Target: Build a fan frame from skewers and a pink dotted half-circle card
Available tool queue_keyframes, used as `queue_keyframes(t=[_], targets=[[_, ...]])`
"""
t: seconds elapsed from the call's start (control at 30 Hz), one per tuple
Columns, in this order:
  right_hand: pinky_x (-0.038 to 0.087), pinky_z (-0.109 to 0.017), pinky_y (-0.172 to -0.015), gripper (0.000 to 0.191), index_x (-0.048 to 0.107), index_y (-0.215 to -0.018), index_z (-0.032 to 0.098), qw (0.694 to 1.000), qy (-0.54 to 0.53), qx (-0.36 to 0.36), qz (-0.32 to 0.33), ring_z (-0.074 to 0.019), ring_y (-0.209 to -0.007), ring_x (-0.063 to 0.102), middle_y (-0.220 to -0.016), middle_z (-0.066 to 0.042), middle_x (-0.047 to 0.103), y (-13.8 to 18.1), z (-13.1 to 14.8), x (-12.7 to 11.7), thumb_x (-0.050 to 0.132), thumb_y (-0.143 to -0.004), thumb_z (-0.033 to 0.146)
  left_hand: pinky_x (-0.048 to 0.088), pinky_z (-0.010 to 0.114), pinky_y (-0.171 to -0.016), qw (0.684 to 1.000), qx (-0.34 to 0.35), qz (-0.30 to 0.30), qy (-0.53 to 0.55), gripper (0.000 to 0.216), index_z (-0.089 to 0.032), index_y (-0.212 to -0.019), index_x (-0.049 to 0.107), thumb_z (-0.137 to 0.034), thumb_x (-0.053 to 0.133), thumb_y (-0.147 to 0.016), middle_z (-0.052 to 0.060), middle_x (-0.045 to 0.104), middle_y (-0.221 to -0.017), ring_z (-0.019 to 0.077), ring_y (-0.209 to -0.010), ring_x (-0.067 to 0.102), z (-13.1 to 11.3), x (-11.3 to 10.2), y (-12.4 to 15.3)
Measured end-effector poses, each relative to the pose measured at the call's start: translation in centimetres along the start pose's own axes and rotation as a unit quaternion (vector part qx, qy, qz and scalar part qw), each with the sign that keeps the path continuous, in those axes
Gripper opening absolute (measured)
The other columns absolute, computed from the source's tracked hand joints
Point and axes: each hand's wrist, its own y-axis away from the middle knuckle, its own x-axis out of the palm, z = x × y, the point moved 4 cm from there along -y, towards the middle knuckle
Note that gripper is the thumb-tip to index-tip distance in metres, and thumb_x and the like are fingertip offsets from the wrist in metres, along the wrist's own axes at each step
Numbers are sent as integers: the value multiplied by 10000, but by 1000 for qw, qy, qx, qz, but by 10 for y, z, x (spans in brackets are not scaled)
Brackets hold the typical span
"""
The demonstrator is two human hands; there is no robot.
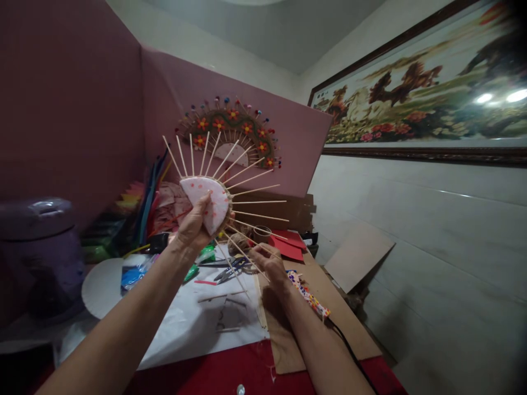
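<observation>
My left hand (193, 227) is raised above the table and grips a pink dotted half-disc (208, 200) from which several thin wooden sticks fan outward. My right hand (269, 263) sits lower and to the right, its fingers pinched at the lowest sticks, apparently on a thin strand near the disc's rim. A finished fan decoration (233, 131) with red flowers and beaded stick tips leans on the pink board behind.
Scissors (228, 271) and loose sticks lie on white paper (197, 318) on the table. A brown cardboard sheet (313, 312), red paper pieces (288, 247), a white round plate (101, 285) and a purple container (39, 247) stand around. A framed picture (424, 104) hangs on the right wall.
</observation>
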Motion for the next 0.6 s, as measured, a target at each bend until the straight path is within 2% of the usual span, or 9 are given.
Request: queue_keyframes(t=[0.13, 0.23, 0.3, 0.47, 0.6], targets=[[145, -196, -406, 212, 503, -614, 171, 989, -134, -57, -34, -40, -426, 202, -501, 81, 309, -4, 15, -20, 667, -675, 290, 573, 328, -637, 1000, 20, -10, -11, 71, -131, -806, 599, -122, 588, -737, 52, 690, -690, 157, -577, 649, -6, -10, -6], [102, -202, -397, 235, 474, -581, 174, 976, -197, -81, -41, -39, -409, 162, -481, 85, 282, -5, 23, -29, 660, -686, 273, 575, 331, -617, 999, 32, -24, -15, 65, -121, -793, 597, -108, 585, -730, 56, 689, -698, 165, -578, 650, -7, -15, -10], [107, -205, -398, 239, 477, -567, 176, 975, -203, -89, -29, -42, -397, 161, -449, 89, 265, -4, 26, -30, 646, -702, 277, 575, 323, -602, 998, 42, -36, -6, 55, -117, -788, 596, -106, 568, -742, 54, 685, -683, 161, -566, 646, -8, -17, -11], [125, -211, -419, 250, 463, -533, 166, 977, -193, -79, 52, -41, -396, 165, -425, 92, 237, 0, 30, -24, 624, -718, 215, 567, 299, -592, 994, 51, -84, 53, 96, -113, -826, 592, -127, 502, -795, 57, 680, -654, 154, -559, 647, -10, -15, -8], [108, -212, -417, 290, 424, -513, 167, 979, -190, -58, 43, -39, -402, 154, -436, 96, 223, 1, 27, -24, 637, -703, 217, 562, 312, -584, 992, 36, -96, 74, 130, -111, -881, 600, -157, 509, -800, 76, 681, -657, 176, -582, 655, -10, -14, -7]])
